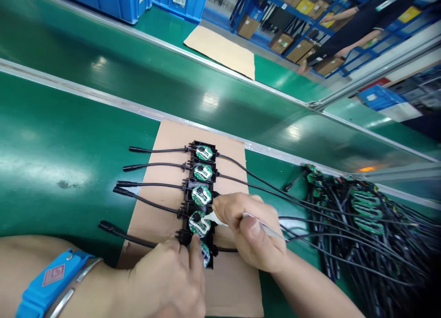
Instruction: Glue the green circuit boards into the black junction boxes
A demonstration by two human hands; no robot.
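My right hand (253,228) is closed around a white squeeze tube (263,226), its narrow nozzle (214,218) pointing left. The tip touches or nearly touches white paste on a round green circuit board (200,224). That board sits in a black plastic case, one of several in a column. My left hand (172,274) lies over the lowest case, index finger stretched out to the near edge of the same board; its thumb is hidden. Partly covered by that hand is the lowest board (206,253). Farther boards (201,195) carry white paste around a black component.
Cardboard (230,290) lies under the cases on the green bench. Black cables (155,150) stick out both sides. A heap of wired boards (367,210) lies at right. Beyond the metal rail are blue bins (179,1), another cardboard sheet (220,51), shelves and another person's arm (358,42).
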